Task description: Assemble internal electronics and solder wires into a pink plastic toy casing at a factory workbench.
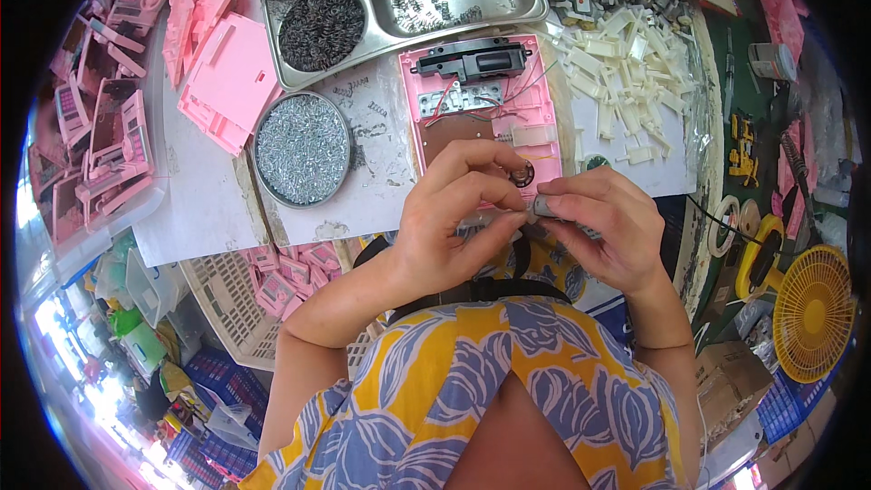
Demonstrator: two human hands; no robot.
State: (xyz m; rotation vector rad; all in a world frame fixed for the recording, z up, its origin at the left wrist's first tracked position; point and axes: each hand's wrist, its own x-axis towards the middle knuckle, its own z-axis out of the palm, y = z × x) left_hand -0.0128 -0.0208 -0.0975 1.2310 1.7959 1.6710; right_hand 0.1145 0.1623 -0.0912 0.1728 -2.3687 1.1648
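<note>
Both of my hands meet over the near edge of a pink plastic housing (549, 113). My right hand (612, 222) pinches a small grey cylindrical part (545, 207) between thumb and fingers. Thumb and forefinger of my left hand (445, 222) are pressed together against its left end; what they hold is too small to make out. Inside the housing sit a black mechanism (472, 61), a metal plate (460, 100) with thin wires, a brown board (467, 132) and a whitish piece (533, 134) beside a spring. A black round part (523, 174) shows behind my left fingers.
A steel tray (542, 9) of dark springs stands at the back, with a round dish (348, 150) of small silvery pieces nearer left. Pink panels (231, 82) lie left; white plastic parts (621, 73) are heaped right. A yellow fan (814, 313) stands far right.
</note>
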